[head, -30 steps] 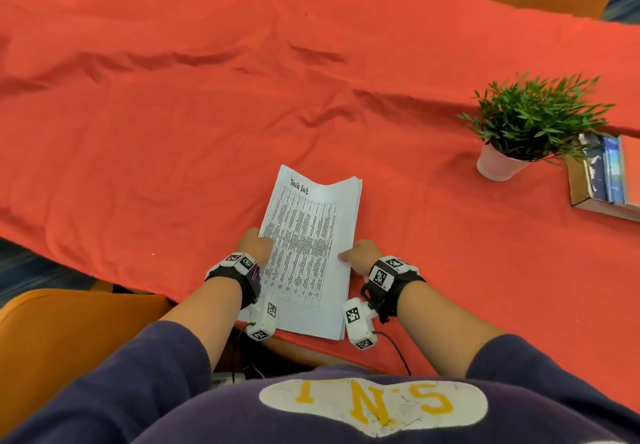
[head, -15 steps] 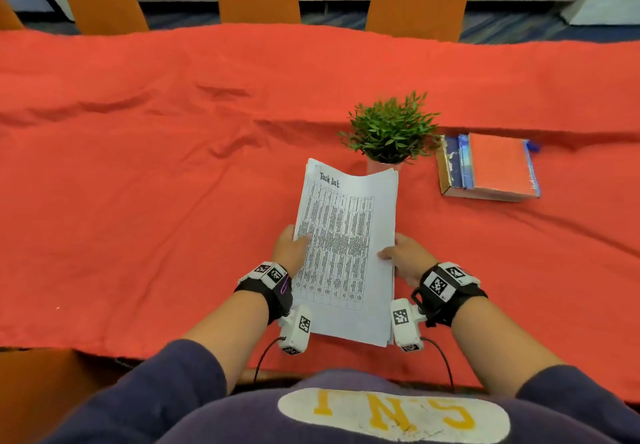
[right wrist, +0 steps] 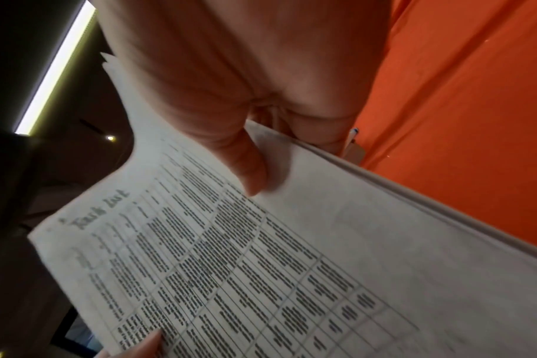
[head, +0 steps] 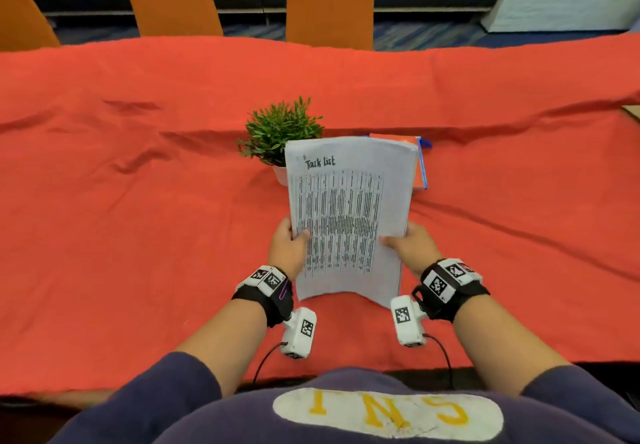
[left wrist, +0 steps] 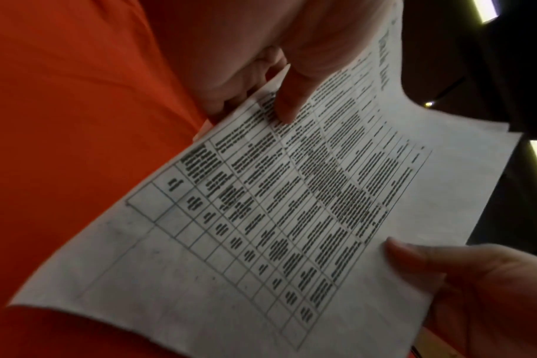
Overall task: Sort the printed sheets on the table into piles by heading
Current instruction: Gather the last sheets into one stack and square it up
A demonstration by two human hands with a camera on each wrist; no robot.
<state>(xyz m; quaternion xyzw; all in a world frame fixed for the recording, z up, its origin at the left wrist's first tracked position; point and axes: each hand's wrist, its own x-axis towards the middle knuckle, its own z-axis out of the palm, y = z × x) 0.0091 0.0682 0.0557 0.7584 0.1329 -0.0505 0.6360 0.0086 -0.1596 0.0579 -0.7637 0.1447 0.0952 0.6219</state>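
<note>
A stack of printed sheets (head: 349,215) is held up above the red tablecloth (head: 138,218), tilted toward me. Its top sheet is headed "Task list" over a dense table. My left hand (head: 289,244) grips the stack's left edge, thumb on the top page and fingers behind. My right hand (head: 407,244) grips the right edge the same way. In the left wrist view the left thumb (left wrist: 295,97) presses on the stack of sheets (left wrist: 261,218). In the right wrist view the right thumb (right wrist: 248,167) lies on the stack (right wrist: 291,266), whose layered edge shows.
A small potted plant (head: 280,132) stands just behind the stack. Books with an orange cover (head: 417,152) lie to its right, mostly hidden by the sheets. Orange chairs (head: 330,0) line the table's far side. A brown object (head: 632,112) sits at the far right edge.
Both hands have lifted the stack off the tablecloth and tipped it up toward me. The view has swung right, so the plant and books now sit behind the sheets.
</note>
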